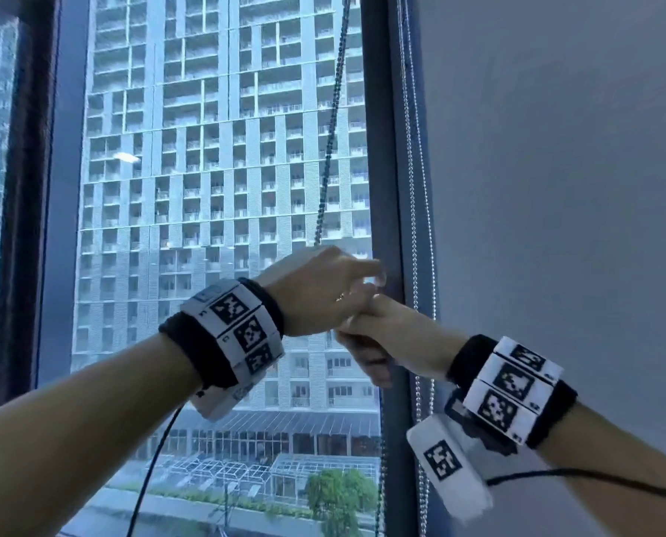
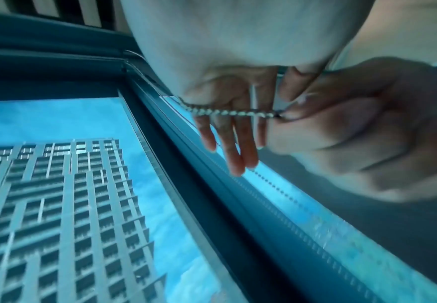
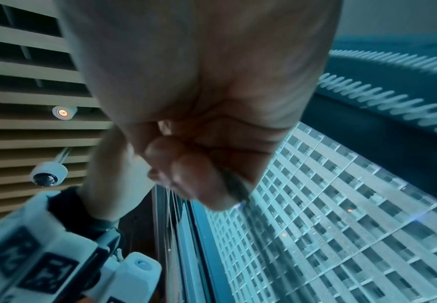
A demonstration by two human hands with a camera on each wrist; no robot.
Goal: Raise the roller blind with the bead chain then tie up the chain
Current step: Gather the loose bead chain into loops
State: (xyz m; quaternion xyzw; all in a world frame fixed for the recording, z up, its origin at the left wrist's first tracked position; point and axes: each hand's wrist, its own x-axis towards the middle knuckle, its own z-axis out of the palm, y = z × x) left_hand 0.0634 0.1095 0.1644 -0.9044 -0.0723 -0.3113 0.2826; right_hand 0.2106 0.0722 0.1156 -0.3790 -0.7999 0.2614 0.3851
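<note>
Chain: the silver metal bead chain point(image 1: 412, 195) hung in two strands down the dark window frame point(image 1: 382, 149), at the right of the glass and just left of a grey roller blind fabric point(image 1: 556, 188); a darker strand point(image 1: 333, 122) ran up steeply across the glass from our hands.

Left hand: our left hand point(image 1: 320, 292) was above and across the right one; in the left wrist view a taut run of beads point(image 2: 228, 111) crossed its long fingers point(image 2: 238, 143), which were nearly straight, so the chain lay over them rather than in a fist.

Right hand: our right hand point(image 1: 374, 335) was curled tight, and its thumb and fingertip pinched the end of that taut run point(image 2: 281, 115); in the right wrist view the fingers point(image 3: 183, 166) were folded into the palm.

Blind: over the left pane the glass showed clear to the tower block point(image 1: 227, 149) outside, so we judged that the raising was done and the tying was in hand.

Doing it well: we judged that the run between the hands should stay taut, the left fingers serve as a former for the loop, and the right pinch pass the end through without letting go.

Risk: beads slide on skin; slack could let the loop fall off the fingers.
</note>
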